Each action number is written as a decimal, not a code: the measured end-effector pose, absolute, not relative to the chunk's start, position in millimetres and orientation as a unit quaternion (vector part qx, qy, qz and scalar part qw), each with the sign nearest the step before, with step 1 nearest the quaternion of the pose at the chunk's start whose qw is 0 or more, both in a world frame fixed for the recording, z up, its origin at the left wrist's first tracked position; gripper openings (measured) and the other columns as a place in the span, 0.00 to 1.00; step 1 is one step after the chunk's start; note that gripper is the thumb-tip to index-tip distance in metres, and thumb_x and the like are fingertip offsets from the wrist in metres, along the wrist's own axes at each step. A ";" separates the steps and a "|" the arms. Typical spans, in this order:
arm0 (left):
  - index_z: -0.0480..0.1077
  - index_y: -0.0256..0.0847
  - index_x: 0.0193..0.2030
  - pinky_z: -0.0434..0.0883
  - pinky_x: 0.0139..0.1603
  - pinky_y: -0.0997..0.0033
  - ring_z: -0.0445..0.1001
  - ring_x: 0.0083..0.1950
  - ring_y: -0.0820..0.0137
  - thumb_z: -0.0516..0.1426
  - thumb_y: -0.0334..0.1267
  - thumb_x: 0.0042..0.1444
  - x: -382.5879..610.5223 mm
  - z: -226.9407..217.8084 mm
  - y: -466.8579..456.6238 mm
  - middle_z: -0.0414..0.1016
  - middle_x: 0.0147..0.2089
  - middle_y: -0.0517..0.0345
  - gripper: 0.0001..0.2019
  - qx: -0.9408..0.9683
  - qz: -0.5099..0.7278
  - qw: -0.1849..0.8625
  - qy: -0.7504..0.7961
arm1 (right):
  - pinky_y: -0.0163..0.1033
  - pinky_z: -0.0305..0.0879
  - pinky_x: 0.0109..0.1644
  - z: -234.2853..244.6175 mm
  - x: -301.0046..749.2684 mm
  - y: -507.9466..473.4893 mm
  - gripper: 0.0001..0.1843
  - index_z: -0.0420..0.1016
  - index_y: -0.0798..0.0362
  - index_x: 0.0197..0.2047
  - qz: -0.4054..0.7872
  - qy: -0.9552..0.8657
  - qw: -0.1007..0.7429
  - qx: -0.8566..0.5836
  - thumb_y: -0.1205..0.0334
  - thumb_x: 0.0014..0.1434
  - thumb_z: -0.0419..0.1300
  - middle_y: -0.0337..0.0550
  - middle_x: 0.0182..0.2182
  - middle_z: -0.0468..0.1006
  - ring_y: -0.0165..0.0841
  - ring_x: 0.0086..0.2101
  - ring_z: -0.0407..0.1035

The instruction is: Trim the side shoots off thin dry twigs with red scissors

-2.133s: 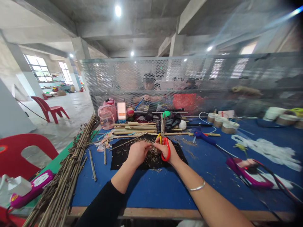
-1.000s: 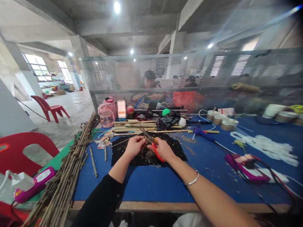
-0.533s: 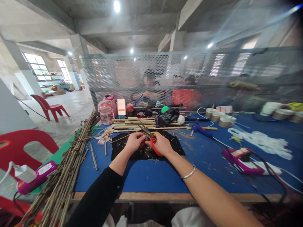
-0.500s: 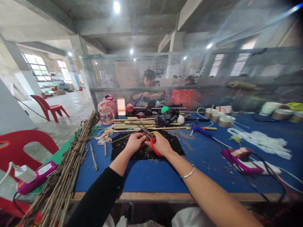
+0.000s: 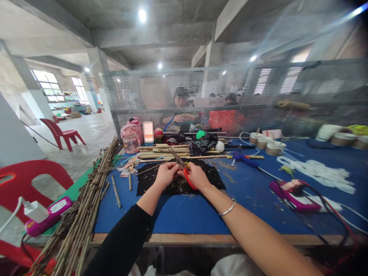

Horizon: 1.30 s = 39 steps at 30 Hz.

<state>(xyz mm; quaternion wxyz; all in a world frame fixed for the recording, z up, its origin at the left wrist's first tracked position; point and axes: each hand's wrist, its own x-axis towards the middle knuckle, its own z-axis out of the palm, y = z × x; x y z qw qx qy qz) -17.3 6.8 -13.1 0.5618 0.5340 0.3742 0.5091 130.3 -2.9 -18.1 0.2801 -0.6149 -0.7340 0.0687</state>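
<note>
Red-handled scissors are in my right hand, their dark blades pointing up and away to the left. My left hand is closed beside the blades, its fingertips pinched on a thin twig that reaches out to the left. The two hands nearly touch, so the twig's end near the blades is hard to make out. Below them lies a black cloth strewn with small plant clippings.
A long bundle of dry stems lies along the left edge. Bamboo sticks lie behind the cloth, near a blue glue gun. To the right is a purple power strip with cables. A perforated metal screen stands behind; a person sits beyond it.
The view has shifted slightly. Both hands stay over the cloth, with the scissors and twig still held; the scissors' handles look closer together than before.
</note>
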 end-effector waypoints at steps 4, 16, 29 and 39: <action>0.73 0.34 0.29 0.60 0.23 0.78 0.64 0.22 0.77 0.60 0.41 0.43 -18.6 -13.9 8.3 0.72 0.23 0.58 0.11 0.533 0.534 0.530 0.387 | 0.34 0.54 0.30 -17.7 129.6 -3.5 0.21 0.63 0.52 0.37 0.047 -0.739 0.282 -0.610 0.44 0.49 0.58 0.43 0.32 0.74 0.34 0.31 0.69; 0.74 0.35 0.30 0.61 0.23 0.78 0.64 0.22 0.77 0.60 0.42 0.43 -20.3 -15.1 10.0 0.72 0.24 0.58 0.11 0.541 0.520 0.524 0.403 | 0.34 0.51 0.29 -12.5 131.1 -4.3 0.20 0.65 0.51 0.35 0.055 -0.735 0.251 -0.627 0.43 0.49 0.58 0.42 0.29 0.74 0.35 0.30 0.69; 0.74 0.36 0.29 0.64 0.24 0.78 0.66 0.23 0.76 0.60 0.41 0.45 -22.7 -17.9 13.1 0.72 0.24 0.58 0.10 0.526 0.520 0.517 0.431 | 0.33 0.52 0.26 -18.5 132.5 0.1 0.23 0.67 0.52 0.30 0.099 -0.729 0.258 -0.627 0.38 0.49 0.55 0.44 0.26 0.75 0.34 0.27 0.69; 0.72 0.36 0.29 0.62 0.23 0.78 0.65 0.23 0.77 0.59 0.38 0.44 -21.2 -14.9 11.1 0.70 0.23 0.60 0.07 0.502 0.537 0.539 0.412 | 0.33 0.54 0.30 -21.0 130.6 -1.1 0.22 0.64 0.52 0.38 0.063 -0.759 0.263 -0.592 0.42 0.50 0.57 0.43 0.33 0.73 0.34 0.32 0.68</action>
